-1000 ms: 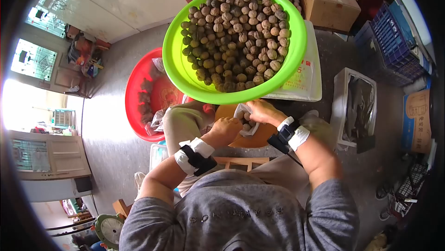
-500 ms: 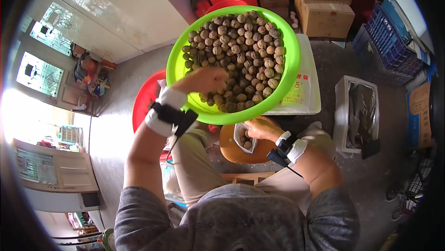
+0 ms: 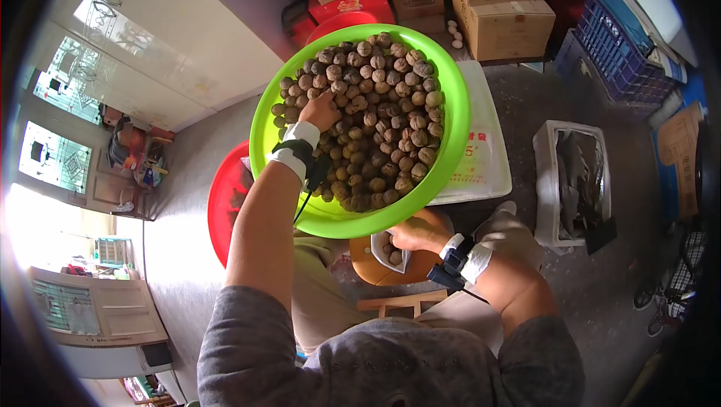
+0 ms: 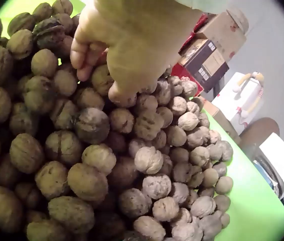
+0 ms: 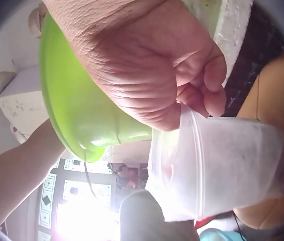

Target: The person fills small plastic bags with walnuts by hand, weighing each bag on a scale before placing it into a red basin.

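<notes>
A green basin [image 3: 458, 118] full of walnuts [image 3: 375, 118] stands in front of the person. The left hand [image 3: 321, 112] reaches into its left part; in the left wrist view that hand [image 4: 132, 45] has its fingers bent down among the walnuts [image 4: 87, 181], thumb and fingers around one walnut [image 4: 102, 80]. Below the basin's near edge, the right hand [image 3: 413, 234] pinches the rim of a translucent bag [image 3: 379, 245] with walnuts inside. From the right wrist view, the right hand [image 5: 152, 65] has its thumb and curled fingers on the top edge of the bag [image 5: 222, 165].
An orange-brown stool [image 3: 368, 268] stands under the bag. A red basin [image 3: 221, 200] is at the left, partly behind the left arm. The green basin is over a white box [image 3: 488, 159]. A white foam box [image 3: 547, 182] stands at the right, cardboard boxes [image 3: 514, 30] at the back.
The left hand has moved from beside the bag up and over the basin, down among the walnuts. The right hand still holds the bag. The head view has shifted.
</notes>
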`<state>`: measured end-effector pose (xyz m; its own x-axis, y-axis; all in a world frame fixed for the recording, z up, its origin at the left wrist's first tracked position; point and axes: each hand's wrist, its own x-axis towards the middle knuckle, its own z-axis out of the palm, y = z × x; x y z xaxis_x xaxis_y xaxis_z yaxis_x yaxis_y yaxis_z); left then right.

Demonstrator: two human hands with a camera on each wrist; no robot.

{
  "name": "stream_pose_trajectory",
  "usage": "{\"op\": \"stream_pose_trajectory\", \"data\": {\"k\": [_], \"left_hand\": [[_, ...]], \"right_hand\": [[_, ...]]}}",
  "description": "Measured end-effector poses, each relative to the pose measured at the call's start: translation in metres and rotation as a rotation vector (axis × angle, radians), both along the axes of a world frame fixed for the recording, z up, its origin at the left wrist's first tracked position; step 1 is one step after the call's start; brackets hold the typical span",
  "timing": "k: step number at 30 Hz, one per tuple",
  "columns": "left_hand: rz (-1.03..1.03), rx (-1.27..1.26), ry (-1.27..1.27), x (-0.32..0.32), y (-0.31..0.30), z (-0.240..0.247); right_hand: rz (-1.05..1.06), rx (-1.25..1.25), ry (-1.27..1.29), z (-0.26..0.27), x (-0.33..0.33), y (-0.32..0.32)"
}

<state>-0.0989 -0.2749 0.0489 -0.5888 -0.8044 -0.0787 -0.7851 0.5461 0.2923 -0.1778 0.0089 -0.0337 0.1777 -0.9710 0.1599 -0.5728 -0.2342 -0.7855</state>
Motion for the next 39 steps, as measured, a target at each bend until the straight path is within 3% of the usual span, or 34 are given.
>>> {"op": "stream_pose_trajectory", "data": {"k": [4,6,8,9,12,15,16,19,22,23,25,27,29,31,36,39], "left_hand": [[0.021,-0.147,-0.001,-0.003,0.001,-0.007],[0.042,-0.085,0.139,0.002,-0.003,-0.010],[0.046,-0.082,0.176,0.010,-0.013,-0.008],[0.178,0.213,0.230,0.005,0.014,0.027],[0.047,0.728,0.770,0.029,0.022,0.029],[0.132,1.099,1.116,0.045,0.074,0.060],[0.044,1.245,1.164,0.057,0.080,0.059],[-0.074,1.452,1.321,0.076,0.120,0.062],[-0.066,1.602,1.402,0.093,0.162,0.055],[-0.043,1.653,1.419,0.100,0.175,0.052],[-0.097,1.702,1.454,0.108,0.199,0.043],[0.038,1.730,1.424,0.113,0.224,0.046],[0.112,1.639,1.293,0.118,0.243,0.029],[0.148,1.511,1.088,0.119,0.254,0.011],[-0.093,0.796,0.536,0.099,0.264,-0.019],[-0.256,0.351,0.285,0.082,0.262,-0.021]], "right_hand": [[0.042,0.018,0.005,0.001,-0.003,-0.002],[0.124,0.141,0.058,0.006,-0.008,-0.001],[0.121,0.110,0.018,0.002,-0.007,-0.002],[0.120,0.092,-0.001,0.000,-0.006,-0.002],[0.061,0.055,-0.021,-0.015,0.000,-0.004],[0.079,0.062,0.072,-0.014,0.001,-0.006],[0.091,0.046,0.108,-0.021,0.002,-0.007],[0.118,0.076,0.164,-0.020,0.001,-0.008],[0.123,0.394,0.113,0.012,-0.002,-0.005],[0.119,0.212,0.117,-0.028,-0.001,-0.007],[0.147,0.202,-0.003,-0.006,-0.002,-0.005],[0.188,0.336,0.080,-0.010,-0.003,-0.008],[0.202,0.445,0.173,-0.014,-0.002,-0.012],[0.198,0.346,0.047,-0.018,-0.002,-0.010],[0.193,0.583,-0.114,-0.033,-0.006,-0.012],[0.175,0.273,-0.089,-0.032,-0.007,-0.007]]}}
